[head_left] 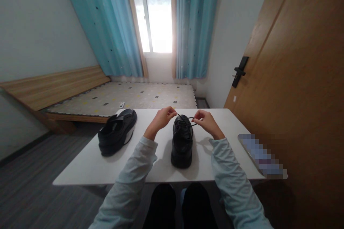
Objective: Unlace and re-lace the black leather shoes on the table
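A black lace-up shoe (pixel 182 150) stands on the white table in front of me, its heel toward me and its toe pointing away. Above its left side, my left hand (pixel 164 117) pinches one part of the black shoelace (pixel 183 118). On the right, my right hand (pixel 205 121) is closed on another part of the lace, with a loop and a strand stretching between its fingers and the shoe. The second black shoe (pixel 114 134) sits apart at the table's left, a loose lace hanging at its side.
The white table (pixel 158 171) reaches from my knees toward a bed (pixel 150 94) under the window. A blurred flat item (pixel 260 155) lies along the right edge. A wooden door (pixel 290 78) stands close on the right. A small white object (pixel 122 105) rests on the bed.
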The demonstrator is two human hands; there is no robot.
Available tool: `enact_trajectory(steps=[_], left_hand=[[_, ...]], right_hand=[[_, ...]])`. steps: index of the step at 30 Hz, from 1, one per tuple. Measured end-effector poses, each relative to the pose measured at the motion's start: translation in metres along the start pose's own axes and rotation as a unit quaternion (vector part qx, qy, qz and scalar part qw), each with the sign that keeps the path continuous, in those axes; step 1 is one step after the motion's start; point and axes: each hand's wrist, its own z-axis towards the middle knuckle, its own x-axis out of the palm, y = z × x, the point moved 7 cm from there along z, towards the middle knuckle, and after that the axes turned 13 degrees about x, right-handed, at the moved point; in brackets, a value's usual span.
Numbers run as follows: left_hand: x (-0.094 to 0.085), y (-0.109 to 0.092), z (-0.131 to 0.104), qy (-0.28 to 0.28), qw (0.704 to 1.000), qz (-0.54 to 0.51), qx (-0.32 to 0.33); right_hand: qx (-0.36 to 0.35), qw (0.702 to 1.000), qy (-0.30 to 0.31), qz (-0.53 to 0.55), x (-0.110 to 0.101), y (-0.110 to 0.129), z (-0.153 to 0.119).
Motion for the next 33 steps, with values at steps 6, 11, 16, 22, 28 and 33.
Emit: enact_trajectory(steps=[6, 11, 16, 22, 28, 33], left_hand=[[-0.020, 0.033, -0.011, -0.125, 0.963, -0.226, -0.070], [-0.037, 0.038, -0.020, -0.203, 0.919, -0.332, -0.065], [-0.050, 0.039, -0.025, -0.248, 0.895, -0.365, -0.065], [-0.033, 0.028, -0.016, -0.210, 0.937, -0.273, -0.054], [-0.007, 0.002, -0.001, -0.147, 0.984, -0.097, 0.014], [0.024, -0.018, 0.006, 0.033, 0.991, 0.056, 0.114]], right_hand=[[0.011, 0.997, 0.069, 0.040, 0.009, -0.005, -0.001], [0.030, 0.989, 0.129, 0.062, 0.019, -0.013, -0.003], [0.020, 0.994, 0.107, 0.012, 0.017, -0.014, -0.002], [-0.058, 0.996, 0.047, -0.045, 0.016, 0.008, -0.006], [-0.064, 0.994, 0.081, -0.041, 0.027, 0.012, -0.009], [-0.054, 0.994, 0.074, -0.051, 0.028, 0.006, -0.006]])
